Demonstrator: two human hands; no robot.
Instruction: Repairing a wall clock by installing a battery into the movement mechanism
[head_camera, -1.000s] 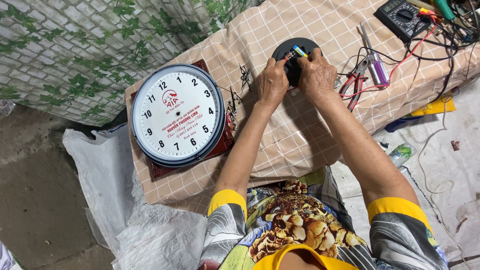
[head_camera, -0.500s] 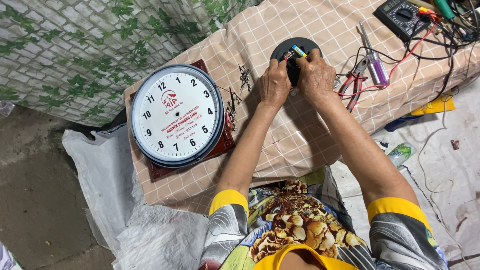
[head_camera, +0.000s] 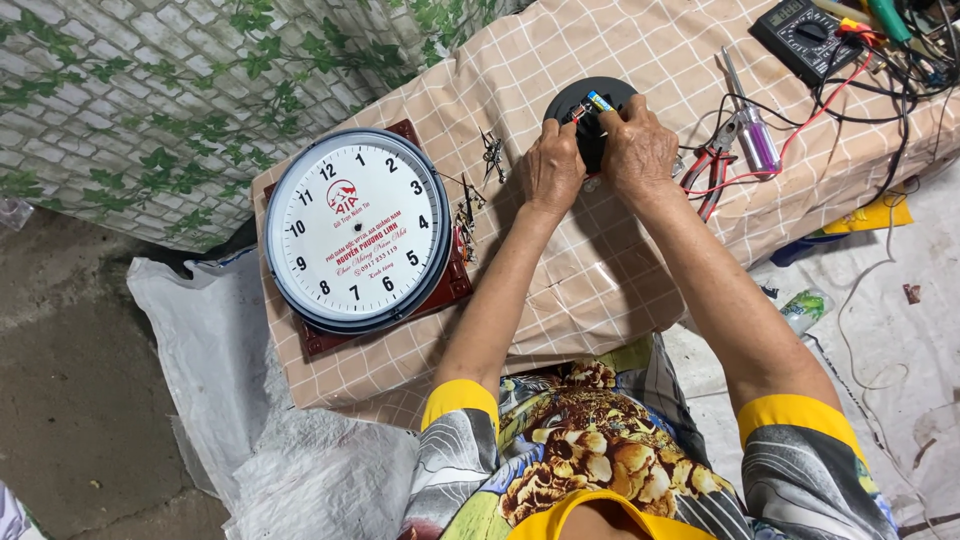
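Item: round black clock mechanism (head_camera: 588, 110), held in both my hands at the far side of the checked cloth (head_camera: 620, 290). My left hand (head_camera: 551, 168) is closed on its near left edge; my right hand (head_camera: 638, 148) is closed over its right half, fingers curled on top. A small battery (head_camera: 598, 100) with a blue and yellow wrapper shows on its upper face.

Surface: low table draped in the beige checked cloth, creased toward my knees.

Left of the mechanism: white round clock face (head_camera: 357, 230), numerals showing, lying flat on a dark red square base (head_camera: 448, 285). Between the two, loose black clock hands (head_camera: 490, 155).

Right of the mechanism: red-handled pliers (head_camera: 712, 170), purple-handled screwdriver (head_camera: 758, 140), red and black leads, and a black multimeter (head_camera: 808, 35) at the far corner.

Surroundings: wall covering with brick and green leaf print (head_camera: 150, 110) behind the clock face; bare concrete floor (head_camera: 70, 400); white plastic sacks (head_camera: 220, 400) spread under the table.
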